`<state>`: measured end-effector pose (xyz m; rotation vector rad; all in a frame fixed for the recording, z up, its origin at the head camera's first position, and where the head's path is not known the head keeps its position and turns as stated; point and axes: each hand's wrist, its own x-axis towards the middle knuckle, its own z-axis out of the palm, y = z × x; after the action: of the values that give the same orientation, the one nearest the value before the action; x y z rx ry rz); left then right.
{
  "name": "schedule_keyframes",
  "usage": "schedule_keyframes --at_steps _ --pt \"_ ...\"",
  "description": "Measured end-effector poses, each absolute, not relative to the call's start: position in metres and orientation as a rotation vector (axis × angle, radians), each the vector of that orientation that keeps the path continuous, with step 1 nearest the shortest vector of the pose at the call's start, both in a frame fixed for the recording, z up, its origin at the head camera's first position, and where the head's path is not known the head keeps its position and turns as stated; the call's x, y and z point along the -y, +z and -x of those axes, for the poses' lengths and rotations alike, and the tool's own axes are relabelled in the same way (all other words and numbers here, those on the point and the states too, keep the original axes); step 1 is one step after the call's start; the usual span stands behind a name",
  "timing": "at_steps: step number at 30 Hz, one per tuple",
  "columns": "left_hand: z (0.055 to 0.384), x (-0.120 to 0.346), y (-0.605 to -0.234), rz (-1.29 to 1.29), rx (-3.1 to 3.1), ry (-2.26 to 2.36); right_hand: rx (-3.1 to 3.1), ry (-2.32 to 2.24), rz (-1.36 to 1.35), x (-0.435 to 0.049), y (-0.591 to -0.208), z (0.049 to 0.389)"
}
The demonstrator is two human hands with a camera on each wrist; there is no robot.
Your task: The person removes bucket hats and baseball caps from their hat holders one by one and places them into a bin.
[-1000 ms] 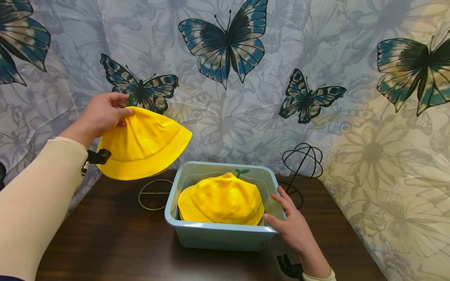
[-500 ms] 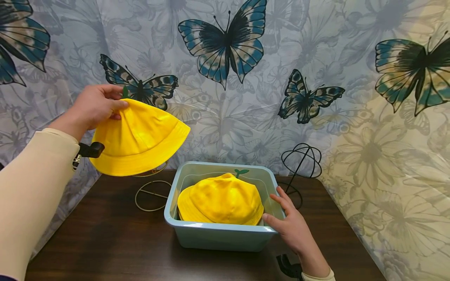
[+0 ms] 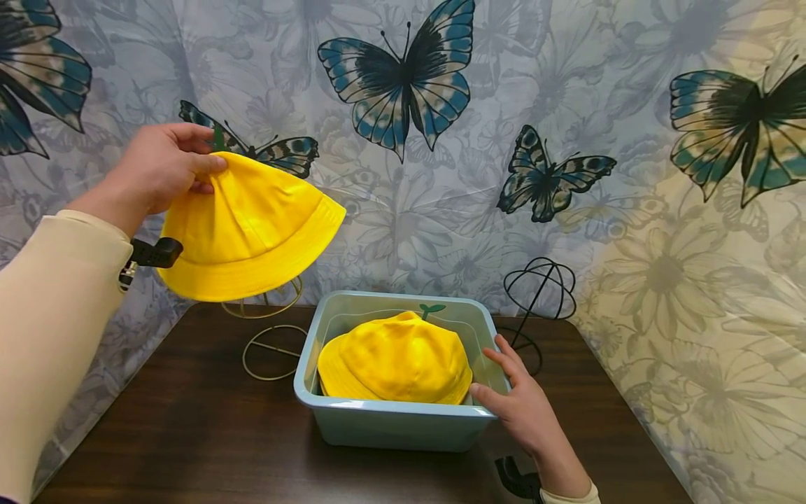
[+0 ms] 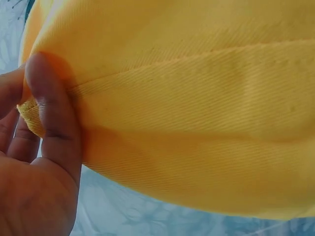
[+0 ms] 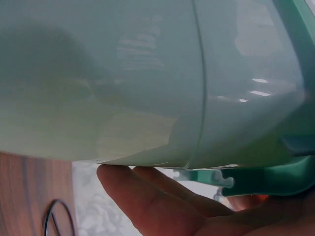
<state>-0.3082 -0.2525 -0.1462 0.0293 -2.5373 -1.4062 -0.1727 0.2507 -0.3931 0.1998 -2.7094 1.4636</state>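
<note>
In the head view my left hand (image 3: 166, 164) pinches a yellow bucket hat (image 3: 252, 224) by its crown, beside a green sprout on top. The hat hangs in the air, brim down. The left wrist view shows thumb and fingers gripping the yellow cloth (image 4: 197, 98). A second yellow hat (image 3: 397, 360) with a green sprout (image 3: 432, 309) lies in a light blue plastic bin (image 3: 403, 425). My right hand (image 3: 525, 406) rests at the bin's right front corner. In the right wrist view straight fingers (image 5: 147, 201) touch the bin's outer wall (image 5: 123, 98).
A gold wire stand (image 3: 271, 350) stands left of the bin, its upper part partly behind the held hat. At the bin's right is a black wire stand (image 3: 540, 287). All rest on a dark wooden table (image 3: 208, 427). A butterfly-print cloth (image 3: 390, 224) hangs behind.
My left hand has lifted the held hat higher and slightly left, uncovering more of the gold stand. My right hand and the bin have stayed in place.
</note>
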Motion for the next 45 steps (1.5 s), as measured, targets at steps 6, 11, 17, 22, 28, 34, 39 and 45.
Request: schedule_keyframes --at_steps 6,11,17,22,28,34,39,45 --pt "0.304 0.237 -0.132 0.05 2.498 -1.482 2.707 1.456 -0.2 -0.251 -0.394 0.173" --pt "0.299 0.213 -0.124 0.146 2.475 -1.518 2.706 1.452 -0.206 -0.252 -0.394 0.172" --pt "0.294 0.181 -0.119 0.254 2.468 -1.547 2.712 1.435 -0.2 -0.254 -0.394 0.171" --pt "0.291 0.159 -0.118 0.315 2.469 -1.558 2.702 1.46 -0.206 -0.254 -0.395 0.172" --pt "0.287 0.139 -0.114 0.356 2.481 -1.557 2.7 1.466 -0.19 -0.252 -0.395 0.173" --pt "0.283 0.122 -0.106 0.397 2.455 -1.621 2.695 1.464 -0.195 -0.252 -0.395 0.174" --pt "0.279 0.113 -0.101 0.42 2.41 -1.696 2.69 1.459 -0.207 -0.252 -0.396 0.174" --pt "0.273 0.104 -0.091 0.482 2.356 -1.739 2.69 1.458 -0.214 -0.252 -0.396 0.174"
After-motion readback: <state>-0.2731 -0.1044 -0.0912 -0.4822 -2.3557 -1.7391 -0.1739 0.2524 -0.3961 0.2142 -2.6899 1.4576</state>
